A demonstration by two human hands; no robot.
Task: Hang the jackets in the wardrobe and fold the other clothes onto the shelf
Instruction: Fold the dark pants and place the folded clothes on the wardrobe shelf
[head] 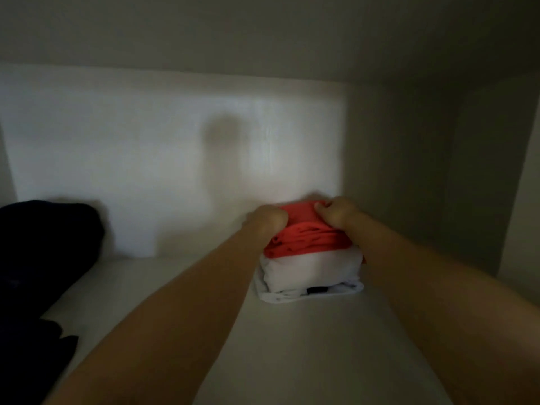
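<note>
A folded red garment (306, 238) lies on top of a folded white garment (309, 273), stacked near the right rear of the white wardrobe shelf (263, 331). Both my arms reach deep into the shelf. My left hand (267, 219) grips the red garment's left far edge with curled fingers. My right hand (336, 214) pinches its right far edge. The fingertips of both hands are partly buried in the cloth.
A pile of dark navy clothing (43, 252) fills the shelf's left side. The wardrobe's back panel (175, 159) stands just behind the stack, and the right side wall (423, 171) is close beside it. Another shelf board is overhead.
</note>
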